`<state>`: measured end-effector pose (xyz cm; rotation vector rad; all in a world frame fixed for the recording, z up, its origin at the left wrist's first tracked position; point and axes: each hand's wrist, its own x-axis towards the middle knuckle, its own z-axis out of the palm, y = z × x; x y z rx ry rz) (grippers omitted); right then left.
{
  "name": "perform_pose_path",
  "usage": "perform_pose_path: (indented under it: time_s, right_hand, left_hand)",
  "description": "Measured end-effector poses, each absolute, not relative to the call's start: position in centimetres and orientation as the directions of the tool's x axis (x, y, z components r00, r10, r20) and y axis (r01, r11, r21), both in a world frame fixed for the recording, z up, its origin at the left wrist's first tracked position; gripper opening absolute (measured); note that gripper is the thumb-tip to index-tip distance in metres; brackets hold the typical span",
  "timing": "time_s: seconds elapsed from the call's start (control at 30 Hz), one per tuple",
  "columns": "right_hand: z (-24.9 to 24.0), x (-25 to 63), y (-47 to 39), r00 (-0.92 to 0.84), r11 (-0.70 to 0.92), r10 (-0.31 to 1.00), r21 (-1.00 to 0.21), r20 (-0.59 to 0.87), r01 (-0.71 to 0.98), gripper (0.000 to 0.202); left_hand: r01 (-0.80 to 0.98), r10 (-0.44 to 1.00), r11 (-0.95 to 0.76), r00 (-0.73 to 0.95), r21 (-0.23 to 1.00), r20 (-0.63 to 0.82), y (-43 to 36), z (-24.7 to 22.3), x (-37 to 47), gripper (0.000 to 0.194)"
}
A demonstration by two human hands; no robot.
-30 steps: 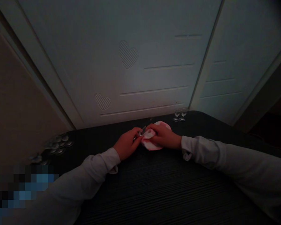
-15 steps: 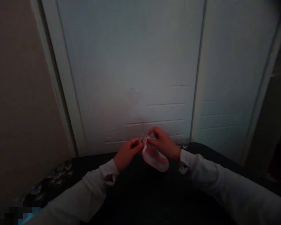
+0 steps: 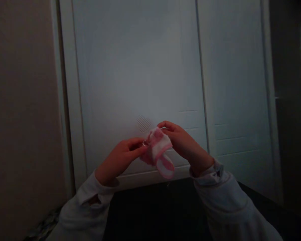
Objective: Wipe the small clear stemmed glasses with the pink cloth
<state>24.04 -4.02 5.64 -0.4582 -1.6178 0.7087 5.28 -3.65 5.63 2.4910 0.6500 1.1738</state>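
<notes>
In front of the white door panel, my two hands hold up a small pink-and-white striped cloth item [image 3: 162, 144]. Its lower end shows a rounded, pink-edged loop; in the dim light I cannot tell exactly what it is. My left hand [image 3: 120, 157] pinches its left side between thumb and fingers, where a small shiny bit [image 3: 144, 143] catches the light. On the upper right side, my right hand [image 3: 182, 139] is closed on the cloth, its index finger bent over the top. The cloth hides some of the right fingertips.
A dark surface [image 3: 155, 211] lies below the hands. White door panels [image 3: 137, 67] with an engraved heart [image 3: 143, 123] and grooves stand close behind them. On the left is a brownish wall [image 3: 22, 100]; dim patterned stuff [image 3: 43, 226] lies at the lower left.
Both hands and the cloth item have risen higher against the door. The cloth has turned, so its striped side and end loop show. The camera view has also shifted.
</notes>
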Motion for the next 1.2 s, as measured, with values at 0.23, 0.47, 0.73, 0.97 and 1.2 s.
perform_pose_path:
  time_s: [0.23, 0.47, 0.73, 0.97, 1.2]
  right_hand:
    - [5.2, 25.3, -4.9, -0.413, 0.763, 0.578, -0.645, 0.704, -0.032, 0.009]
    - [6.0, 24.4, -6.3, -0.544, 0.805, 0.533, -0.586, 0.648, 0.091, 0.011]
    - [5.8, 24.5, -6.6, -0.492, 0.806, 0.564, -0.571, 0.663, 0.155, 0.025]
    - [5.9, 24.6, -6.7, -0.427, 0.799, 0.586, -0.577, 0.688, 0.167, 0.012]
    - [6.0, 24.6, -6.2, -0.323, 0.811, 0.584, -0.548, 0.745, 0.202, 0.012]
  left_hand:
    - [0.652, 0.460, -0.756, 0.588, -0.054, 0.666, -6.0, 5.7, 4.4, 0.028]
    - [0.703, 0.374, -0.649, 0.627, -0.290, 0.684, -8.1, 6.2, 4.3, 0.025]
    - [0.679, 0.420, -0.730, 0.537, -0.079, 0.732, -8.5, 7.0, 4.7, 0.014]
    - [0.646, 0.487, -0.762, 0.515, 0.055, 0.705, -8.7, 7.0, 4.4, 0.014]
    - [0.678, 0.566, -0.732, 0.549, 0.069, 0.615, -7.7, 7.3, 4.2, 0.016]
